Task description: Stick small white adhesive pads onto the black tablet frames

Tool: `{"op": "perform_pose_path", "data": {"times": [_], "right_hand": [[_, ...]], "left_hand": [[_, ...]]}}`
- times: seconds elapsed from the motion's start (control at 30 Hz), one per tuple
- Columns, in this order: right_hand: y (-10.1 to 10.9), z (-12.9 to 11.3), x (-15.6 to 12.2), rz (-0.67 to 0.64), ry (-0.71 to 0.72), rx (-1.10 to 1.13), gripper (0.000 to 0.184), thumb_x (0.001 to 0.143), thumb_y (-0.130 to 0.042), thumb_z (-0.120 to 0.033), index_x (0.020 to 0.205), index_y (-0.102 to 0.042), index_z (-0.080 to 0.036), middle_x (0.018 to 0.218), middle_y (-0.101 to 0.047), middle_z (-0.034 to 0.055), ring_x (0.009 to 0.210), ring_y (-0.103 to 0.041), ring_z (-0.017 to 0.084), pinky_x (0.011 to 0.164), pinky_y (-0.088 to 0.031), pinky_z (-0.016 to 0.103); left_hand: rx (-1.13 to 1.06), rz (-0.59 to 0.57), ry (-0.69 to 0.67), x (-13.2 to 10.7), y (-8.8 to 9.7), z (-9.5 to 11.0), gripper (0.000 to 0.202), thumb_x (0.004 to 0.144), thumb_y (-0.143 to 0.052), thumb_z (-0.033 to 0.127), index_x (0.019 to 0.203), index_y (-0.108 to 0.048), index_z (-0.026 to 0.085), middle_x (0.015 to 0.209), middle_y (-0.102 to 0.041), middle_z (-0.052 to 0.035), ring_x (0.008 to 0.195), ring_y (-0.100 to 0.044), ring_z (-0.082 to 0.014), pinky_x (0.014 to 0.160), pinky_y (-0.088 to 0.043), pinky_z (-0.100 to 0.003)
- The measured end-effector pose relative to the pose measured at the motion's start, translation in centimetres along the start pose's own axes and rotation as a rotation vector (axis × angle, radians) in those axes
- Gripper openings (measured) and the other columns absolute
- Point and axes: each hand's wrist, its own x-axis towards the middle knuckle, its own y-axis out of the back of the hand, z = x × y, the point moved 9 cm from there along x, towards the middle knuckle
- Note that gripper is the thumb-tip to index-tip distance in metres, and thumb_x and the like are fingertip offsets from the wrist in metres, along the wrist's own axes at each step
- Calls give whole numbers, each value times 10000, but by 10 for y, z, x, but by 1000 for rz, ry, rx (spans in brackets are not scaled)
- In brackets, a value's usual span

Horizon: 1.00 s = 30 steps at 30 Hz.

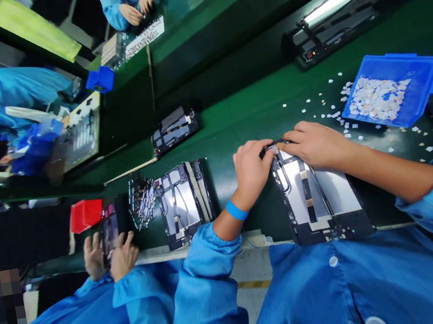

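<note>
An opened tablet (340, 194) lies in front of me at the bench's near edge, its silver battery plates, dark flex cable and circuit parts bare. My left hand (251, 166) is closed at the tablet's far left corner, thumb and fingers pinching its edge. Right beside it, my right hand (317, 144) reaches across the tablet's far end. Its thumb and forefinger are pressed together at the same edge, and whatever they pinch is too small and covered to make out. The two hands' fingertips almost meet.
A blue tray (426, 73) of white scraps stands at right, with loose scraps around it. Another opened tablet (337, 25) lies farther back, a smaller one (175, 129) toward the left. Stacked tablets (178, 207) and a parts pile (143, 201) separate me from a co-worker's hands (122, 255).
</note>
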Motion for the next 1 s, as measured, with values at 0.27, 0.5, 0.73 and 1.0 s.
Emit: {"op": "perform_pose_path", "data": {"times": [0.27,0.5,0.73,1.0], "right_hand": [[-7,1,-1,-16,12,-8,378,1061,-433,-178,1345,-679,-148,1119,-692,131,941,-489,261,798,-343,383],[-8,1,-2,-7,18,-12,376,1055,-428,-166,1333,-680,-141,1131,-698,132,938,-496,259,805,-354,386],[-6,2,-3,8,5,22,376,1054,-434,-171,1325,-693,-141,1169,-705,149,968,-525,269,822,-384,400],[-7,7,-3,64,-16,74,369,1032,-447,-151,1267,-731,-153,1215,-726,144,992,-581,267,873,-444,414]], "left_hand": [[-294,-75,56,20,-16,-12,118,843,-727,122,926,-712,204,926,-695,-19,900,-613,-180,803,-453,-308],[-670,-161,269,24,-42,-27,172,773,-645,54,901,-650,169,746,-526,42,681,-492,-113,634,-376,-257],[-762,-209,352,27,-51,-28,152,790,-615,66,902,-612,169,678,-469,61,609,-443,-106,572,-309,-267],[-513,-96,173,21,-41,-26,298,793,-690,116,1073,-619,186,1041,-623,-44,920,-574,-175,810,-467,-303]]}}
